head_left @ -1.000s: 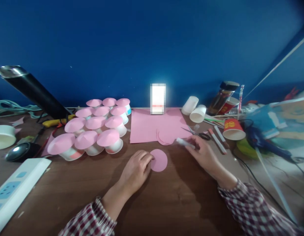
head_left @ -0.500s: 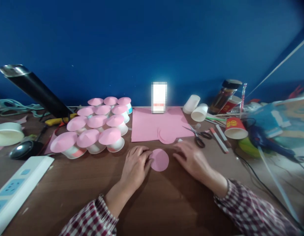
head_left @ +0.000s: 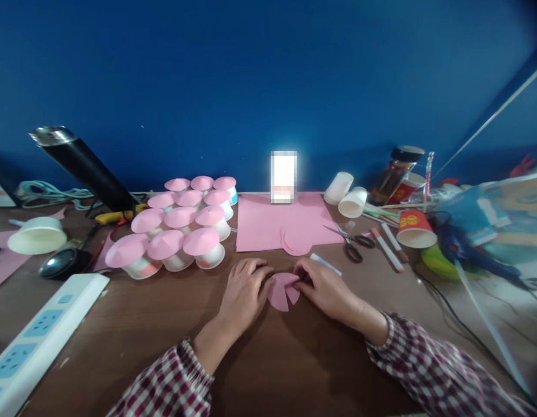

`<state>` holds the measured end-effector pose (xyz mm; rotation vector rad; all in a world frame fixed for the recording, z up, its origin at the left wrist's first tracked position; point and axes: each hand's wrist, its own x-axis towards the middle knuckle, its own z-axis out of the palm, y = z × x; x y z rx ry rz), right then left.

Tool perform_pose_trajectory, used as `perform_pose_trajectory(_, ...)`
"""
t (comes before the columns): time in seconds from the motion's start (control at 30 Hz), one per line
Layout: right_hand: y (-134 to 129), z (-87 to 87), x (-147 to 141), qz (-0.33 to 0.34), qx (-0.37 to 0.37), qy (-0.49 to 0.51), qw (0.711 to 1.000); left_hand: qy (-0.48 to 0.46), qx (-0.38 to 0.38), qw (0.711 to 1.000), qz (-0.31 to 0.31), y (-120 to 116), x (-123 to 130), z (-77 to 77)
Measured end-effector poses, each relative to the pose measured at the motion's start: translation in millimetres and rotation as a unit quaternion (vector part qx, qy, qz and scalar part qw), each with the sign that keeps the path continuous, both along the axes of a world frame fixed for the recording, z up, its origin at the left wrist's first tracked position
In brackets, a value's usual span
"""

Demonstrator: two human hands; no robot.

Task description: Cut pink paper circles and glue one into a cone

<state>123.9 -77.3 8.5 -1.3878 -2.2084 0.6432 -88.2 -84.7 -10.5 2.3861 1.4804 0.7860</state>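
A pink paper disc [head_left: 277, 293], cut from its edge to about the middle, is between my hands just above the table. My left hand [head_left: 245, 291] pinches its left edge with thumb and fingers. At the right side, my right hand [head_left: 328, 288] pinches the paper beside the cut, and that part is lifted and bent. Right above my right hand lies a slim white stick [head_left: 327, 264]. Further back are pink paper sheets [head_left: 259, 223] with rounded pink pieces [head_left: 298, 243] on their front edge. Open scissors [head_left: 351, 242] rest at the sheets' right.
Several upturned paper cups [head_left: 209, 256] wearing pink paper cones [head_left: 201, 241] stand in rows at left. A power strip [head_left: 46, 330] lies at front left. Two white cups [head_left: 353, 202], markers [head_left: 387, 250], a red cup [head_left: 416, 229] and a blue glue gun [head_left: 463, 249] are at right.
My right hand has moved left and taken hold of the disc's right side. The disc now shows its open cut and a bent edge. The white stick is more visible.
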Motion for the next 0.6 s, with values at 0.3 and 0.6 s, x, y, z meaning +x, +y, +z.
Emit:
perform_pose_trajectory(0.3,13.9,10.2,6.6,-0.014,-0.127,0.247,0.961,-0.315,-0.244,0.917,-0.022,6.3,8.0,29.3)
perform_pose_trajectory(0.6,24.8,19.8,10.4,-0.038,-0.149,0.289,0.945,-0.395,-0.309,0.865,0.010,27.4,20.4,40.9)
